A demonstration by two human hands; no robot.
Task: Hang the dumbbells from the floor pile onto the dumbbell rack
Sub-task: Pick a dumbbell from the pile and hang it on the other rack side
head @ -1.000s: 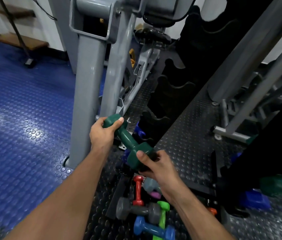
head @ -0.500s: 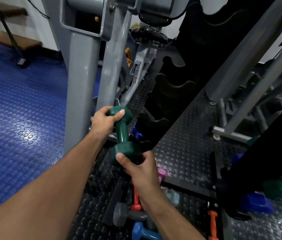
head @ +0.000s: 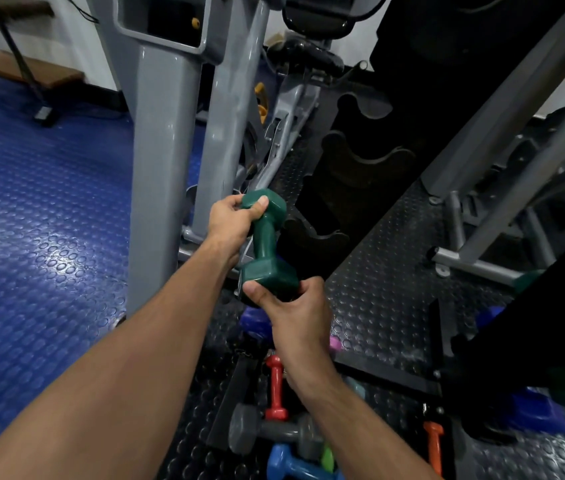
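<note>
Left hand [head: 232, 220] clamped round far head of green dumbbell [head: 267, 244]; right hand [head: 291, 306] gripping near head. Swung from slanted to near upright since a second ago, raised clear of floor pile [head: 284, 434], close beside black rack cradle [head: 315, 237]. Seating likely next. No readable writing or brand.

No legible text or markings anywhere.

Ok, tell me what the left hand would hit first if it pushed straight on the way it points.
Probably the lowest cradle of the black rack, just beyond the left hand and the green dumbbell it grips; depth is unclear.
</note>
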